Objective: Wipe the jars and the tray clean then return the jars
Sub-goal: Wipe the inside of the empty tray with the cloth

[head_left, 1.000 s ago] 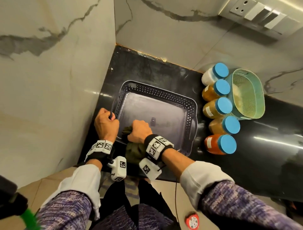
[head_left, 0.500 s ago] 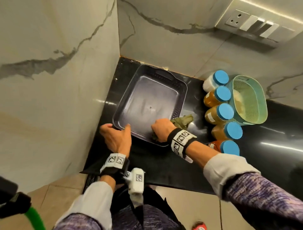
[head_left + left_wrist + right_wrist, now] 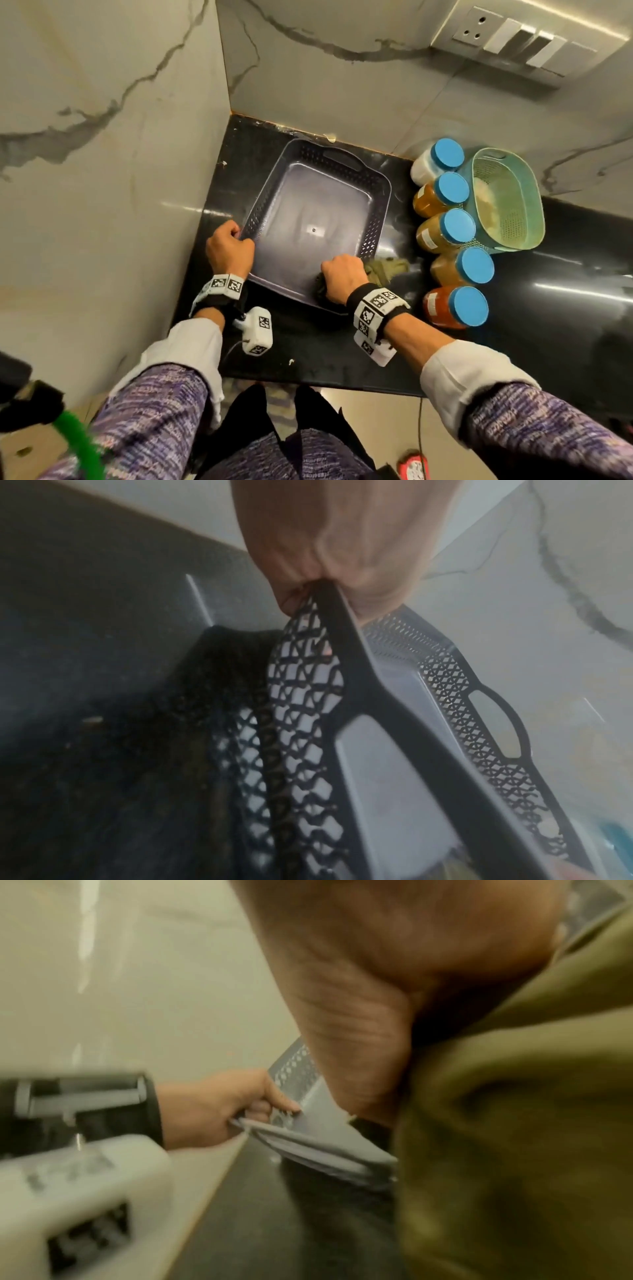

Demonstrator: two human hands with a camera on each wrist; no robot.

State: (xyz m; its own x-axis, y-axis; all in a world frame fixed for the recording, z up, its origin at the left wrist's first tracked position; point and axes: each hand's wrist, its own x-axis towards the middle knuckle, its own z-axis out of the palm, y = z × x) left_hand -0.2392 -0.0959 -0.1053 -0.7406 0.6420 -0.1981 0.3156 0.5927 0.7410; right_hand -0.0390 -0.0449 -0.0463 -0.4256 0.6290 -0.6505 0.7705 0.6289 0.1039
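Note:
A dark grey perforated tray (image 3: 371,192) lies on the black counter in the corner, empty. My left hand (image 3: 228,246) grips its near-left rim, seen close in the left wrist view (image 3: 337,569), where the tray rim (image 3: 377,696) runs out from the fingers. My right hand (image 3: 342,274) holds an olive green cloth (image 3: 387,267) at the tray's near-right corner; in the right wrist view the cloth (image 3: 514,1123) fills the right side. Several blue-lidded jars (image 3: 457,226) stand in a row to the right of the tray.
A teal perforated basket (image 3: 507,198) stands beside the jars at the back right. Marble walls close in the counter on the left and behind. A switch panel (image 3: 524,37) is on the back wall. The counter's front edge runs just behind my wrists.
The tray has been turned and pushed back toward the corner. My right hand with the cloth went from the tray's near-left to its near-right corner. My left hand shifted along the rim.

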